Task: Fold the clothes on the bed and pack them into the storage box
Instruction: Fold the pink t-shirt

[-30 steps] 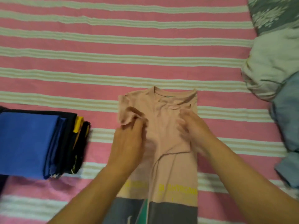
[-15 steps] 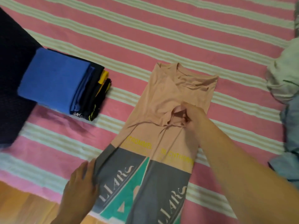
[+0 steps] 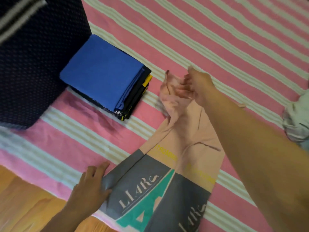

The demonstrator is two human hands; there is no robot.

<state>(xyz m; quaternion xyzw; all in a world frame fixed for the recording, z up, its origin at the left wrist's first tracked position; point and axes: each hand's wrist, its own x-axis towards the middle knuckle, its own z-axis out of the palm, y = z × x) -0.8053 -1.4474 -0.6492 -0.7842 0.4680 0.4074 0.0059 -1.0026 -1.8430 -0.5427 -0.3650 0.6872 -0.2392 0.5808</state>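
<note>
So I've got the peach-pink cotton t-shirt with the grey and teal "LIARS" print (image 3: 168,185) lying on the pink bed sheet with cream stripes (image 3: 217,39), already folded lengthwise into a long narrow strip. Its long axis runs diagonally: the printed hem end sits near the lower middle by the bed edge, and the neck end points up and a bit left, toward the middle of the bed.

My right hand (image 3: 194,86) is at that neck end with the fingers curled round a bunch of the pink fabric, lifting it off the sheet, so the top part is crumpled and blurry. My left hand (image 3: 91,186) lies on the lower left edge of the shirt with the fingers fairly straight, pressing the grey printed part down, not gripping anything.

To the left of the shirt, clearly apart from it, is the stack of folded clothes with a blue one on top and black and yellow ones under it (image 3: 107,72). Just beside that stack, far left, stands the dark navy dotted fabric storage box (image 3: 36,56); I can't tell what's inside from here. A pale crumpled garment (image 3: 296,123) sits at the right edge.
</note>
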